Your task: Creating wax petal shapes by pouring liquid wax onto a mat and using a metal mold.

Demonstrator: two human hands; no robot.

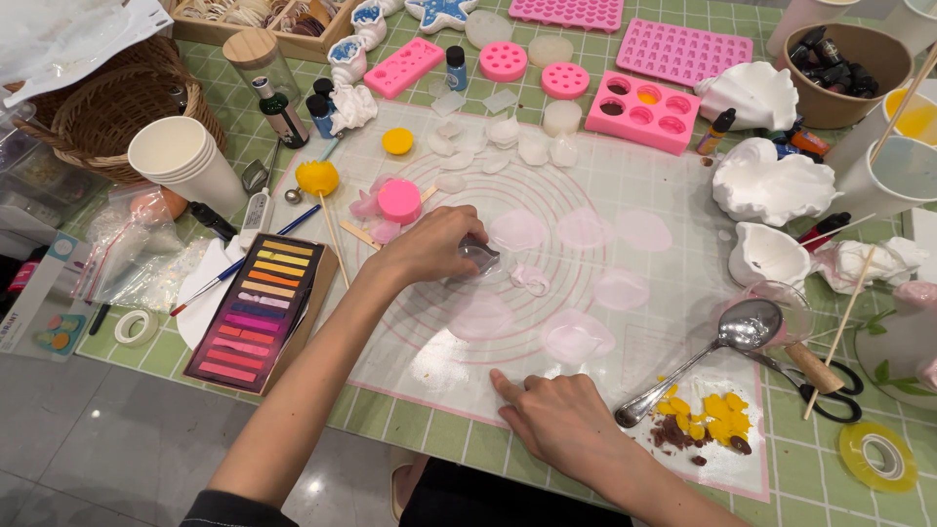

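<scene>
Two hands [434,244], one spoon [727,342], one scissors [825,390]

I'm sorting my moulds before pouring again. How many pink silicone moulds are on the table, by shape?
Flat rectangular trays with many small cavities: 2
Deep rectangular mould with six round cavities: 1
Narrow rectangular mould: 1
Round moulds with holes: 2
Total: 6

A worktop covered in a green checked cloth with pale grid lines [439,439] fills most of the view. Below its near edge lies a floor of glossy grey tiles [88,439], which reflect soft overhead light.
</scene>
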